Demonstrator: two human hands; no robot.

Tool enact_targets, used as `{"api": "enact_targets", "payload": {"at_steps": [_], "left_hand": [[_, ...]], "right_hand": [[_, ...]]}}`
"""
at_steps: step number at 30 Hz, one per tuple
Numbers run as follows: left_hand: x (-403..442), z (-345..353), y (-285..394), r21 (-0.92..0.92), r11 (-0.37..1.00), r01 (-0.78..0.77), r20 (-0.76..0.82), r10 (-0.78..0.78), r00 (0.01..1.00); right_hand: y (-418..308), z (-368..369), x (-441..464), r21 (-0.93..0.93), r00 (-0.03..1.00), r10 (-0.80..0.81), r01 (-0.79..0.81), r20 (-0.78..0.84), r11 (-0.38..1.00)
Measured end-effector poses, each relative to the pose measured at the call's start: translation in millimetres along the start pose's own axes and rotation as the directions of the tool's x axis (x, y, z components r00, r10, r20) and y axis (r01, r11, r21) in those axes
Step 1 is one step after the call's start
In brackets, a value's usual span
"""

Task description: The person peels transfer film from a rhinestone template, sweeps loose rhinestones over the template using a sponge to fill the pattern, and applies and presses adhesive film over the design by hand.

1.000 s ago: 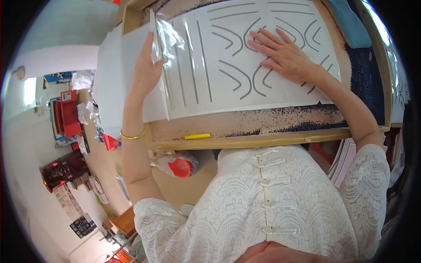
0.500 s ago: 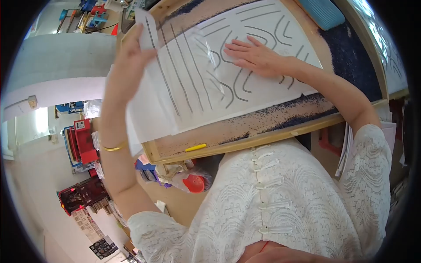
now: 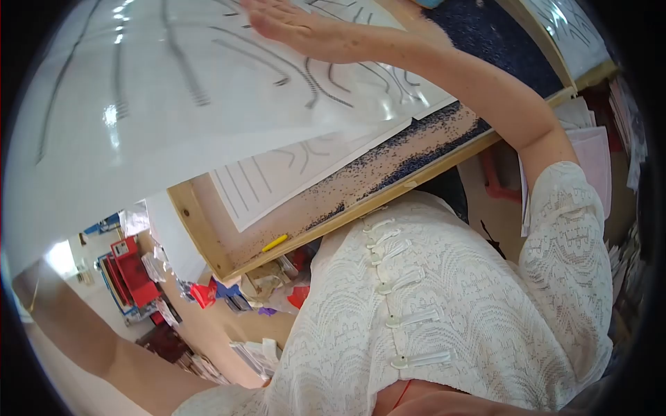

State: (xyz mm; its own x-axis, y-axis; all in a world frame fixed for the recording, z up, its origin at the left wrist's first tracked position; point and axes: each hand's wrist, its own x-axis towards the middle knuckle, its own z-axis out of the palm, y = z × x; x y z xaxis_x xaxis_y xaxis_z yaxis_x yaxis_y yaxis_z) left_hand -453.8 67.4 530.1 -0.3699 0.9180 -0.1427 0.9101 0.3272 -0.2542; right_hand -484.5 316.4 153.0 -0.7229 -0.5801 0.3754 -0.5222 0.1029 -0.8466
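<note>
A large glossy sheet (image 3: 139, 149) with dark curved and straight lines is raised and bowed on its left side, filling the upper left. At the far left edge is my left hand (image 3: 36, 276), beside the sheet's raised border; its fingers are mostly hidden, but the lifted sheet appears held there. My right hand (image 3: 295, 31) rests on the sheet's upper part with fingers stretched out. Below the raised part shows a paper (image 3: 253, 194) with similar lines, lying in a wooden-framed tray (image 3: 326, 239).
Dark blue grains (image 3: 409, 156) cover parts of the tray's floor. A yellow stick-like piece (image 3: 275, 243) lies by its front edge. Red folders (image 3: 132, 274) stand at the left, and bags (image 3: 270, 284) lie below the tray. Stacked papers (image 3: 590, 166) are at the right.
My left hand has swung down and outward to the left, and the sheet's left side has come up with it, uncovering lined paper below. My view has shifted; my right hand stays on the sheet.
</note>
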Motion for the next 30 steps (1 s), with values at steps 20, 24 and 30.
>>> {"api": "enact_targets", "payload": {"at_steps": [20,24,30], "left_hand": [[-175.0,-65.0,177.5,-0.93,0.121,0.346,-0.052,-0.978,0.202],[-214.2,-51.9,205.9,-0.91,-0.062,0.409,0.055,-0.998,-0.029],[-298.7,57.5,194.6,-0.973,-0.032,0.228,0.05,-0.996,0.074]], "right_hand": [[29.9,150.8,58.4,0.862,0.926,0.278,-0.347,0.254,0.368],[10.9,149.2,75.0,0.802,0.943,0.274,-0.31,0.191,0.51],[-4.3,22.8,76.7,0.526,0.942,0.307,-0.329,0.132,0.784]]}}
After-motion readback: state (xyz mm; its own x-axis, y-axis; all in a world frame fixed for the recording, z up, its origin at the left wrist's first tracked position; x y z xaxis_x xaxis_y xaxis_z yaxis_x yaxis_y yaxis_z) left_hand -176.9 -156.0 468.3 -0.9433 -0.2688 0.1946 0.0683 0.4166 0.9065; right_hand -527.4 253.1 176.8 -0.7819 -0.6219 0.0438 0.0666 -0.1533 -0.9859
